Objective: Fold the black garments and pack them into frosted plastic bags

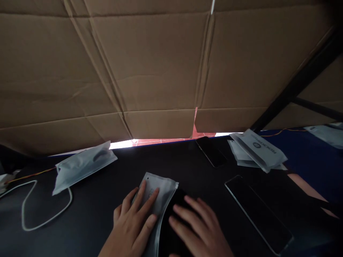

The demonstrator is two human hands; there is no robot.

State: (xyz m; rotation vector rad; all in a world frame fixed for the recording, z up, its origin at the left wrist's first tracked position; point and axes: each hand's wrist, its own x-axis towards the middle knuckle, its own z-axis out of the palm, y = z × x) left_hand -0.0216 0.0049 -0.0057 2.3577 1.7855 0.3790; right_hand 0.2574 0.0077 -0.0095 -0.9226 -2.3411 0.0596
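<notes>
A frosted plastic pouch [163, 189] with dark print lies on the black table at the bottom centre. My left hand [135, 221] rests on it with fingers spread, palm down. Just right of the pouch's edge is a black item [171, 228], whose outline blends into the dark table. The fingers of my right hand [197, 225] are apart and lie over this black item. Neither hand grips anything.
A filled frosted pouch [84, 166] and a white cable [23, 214] lie left. Right are a dark phone [211, 151], a larger phone-like device [258, 214] and stacked printed pouches [258, 150]. Cardboard [160, 64] stands behind the black table [91, 217]; a dark bar [297, 80] slants at right.
</notes>
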